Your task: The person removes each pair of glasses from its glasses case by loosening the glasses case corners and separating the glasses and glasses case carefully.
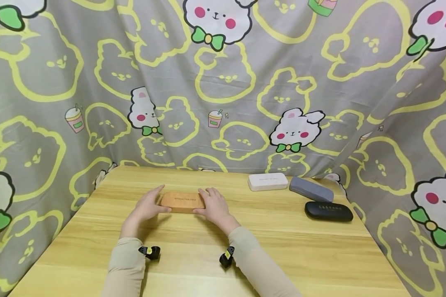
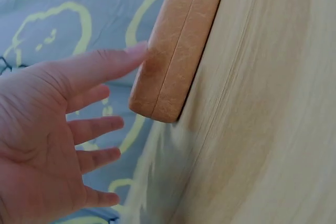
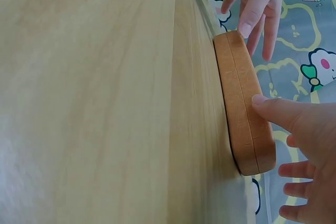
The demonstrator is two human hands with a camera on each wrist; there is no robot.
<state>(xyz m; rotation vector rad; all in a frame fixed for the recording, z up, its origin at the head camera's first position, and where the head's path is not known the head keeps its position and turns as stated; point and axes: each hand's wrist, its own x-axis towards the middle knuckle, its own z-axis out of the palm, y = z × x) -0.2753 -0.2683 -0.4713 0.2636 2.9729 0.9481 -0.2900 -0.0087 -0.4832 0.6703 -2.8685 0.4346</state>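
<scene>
An orange-brown glasses case (image 1: 182, 201) with small dark lettering on its lid lies closed on the wooden table. At its left end is my left hand (image 1: 146, 207). The left wrist view shows that thumb (image 2: 123, 61) touching the upper edge of the case, while the other fingers stretch out loosely, spread apart. My right hand (image 1: 216, 208) is at the right end. In the right wrist view its thumb (image 3: 275, 109) rests on the case's edge near the seam, and its remaining fingers (image 3: 296, 188) extend spread beyond the end.
At the back right of the table (image 1: 282, 247) are a white case (image 1: 268, 182), a grey-blue case (image 1: 311, 189) and a black case (image 1: 328, 211). A patterned grey curtain (image 1: 238, 82) hangs behind and along both sides. Black straps (image 1: 226, 258) with cameras sit at both wrists.
</scene>
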